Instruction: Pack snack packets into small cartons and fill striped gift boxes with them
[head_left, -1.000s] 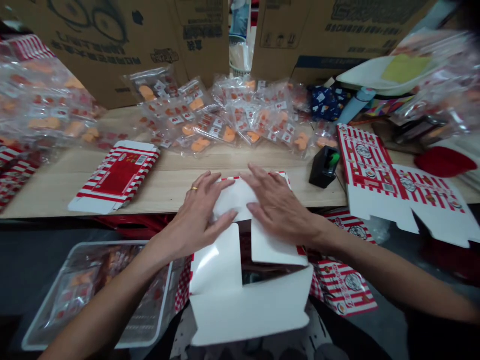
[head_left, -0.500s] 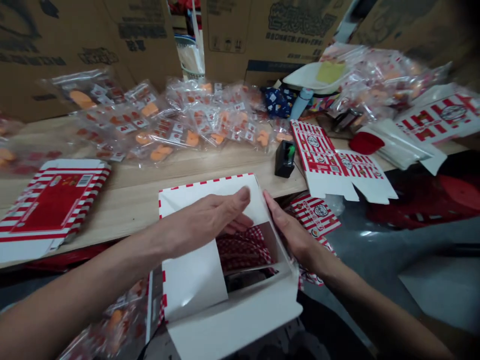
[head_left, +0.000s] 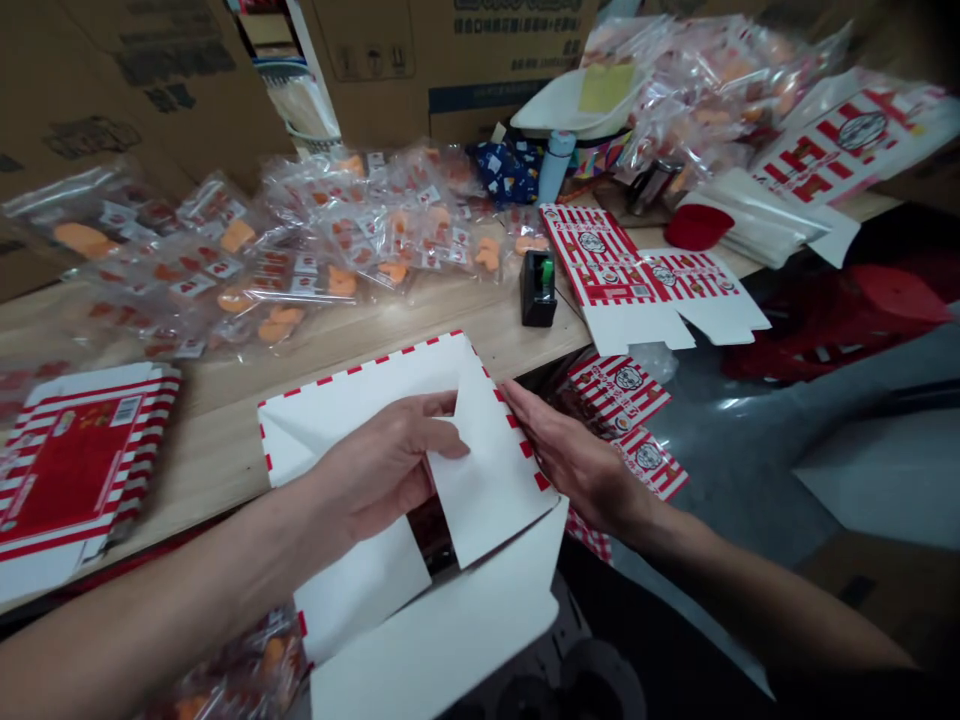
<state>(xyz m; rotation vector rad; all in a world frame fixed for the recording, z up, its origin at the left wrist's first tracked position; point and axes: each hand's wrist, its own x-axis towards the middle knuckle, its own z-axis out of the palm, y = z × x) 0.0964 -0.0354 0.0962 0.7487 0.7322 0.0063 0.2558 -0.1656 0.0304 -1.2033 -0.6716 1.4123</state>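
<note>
A white carton (head_left: 360, 600) with red-striped edges sits at the table's front edge, its top partly open. My left hand (head_left: 397, 455) reaches over it and holds the right inner flap, with the thumb on top and the other fingers partly hidden behind the flap. The right inner flap (head_left: 487, 460) lies folded inward over the opening. Against the carton's right side, my right hand (head_left: 566, 455) rests flat with its fingers stretched out. A wide front flap (head_left: 442, 640) hangs outward toward me. Only a narrow dark gap shows the inside, so the contents are hidden.
Clear bags with orange pieces (head_left: 337, 240) cover the back of the table. A black tape dispenser (head_left: 538, 290) stands beyond the carton. Flat striped cartons lie at left (head_left: 82, 450) and right (head_left: 600, 260). Red stools (head_left: 840, 320) stand at right.
The right inner flap has swung inward, covering much of the opening and the checked red material inside. My left hand has gone from hovering over the carton to the flap. The view has shifted right.
</note>
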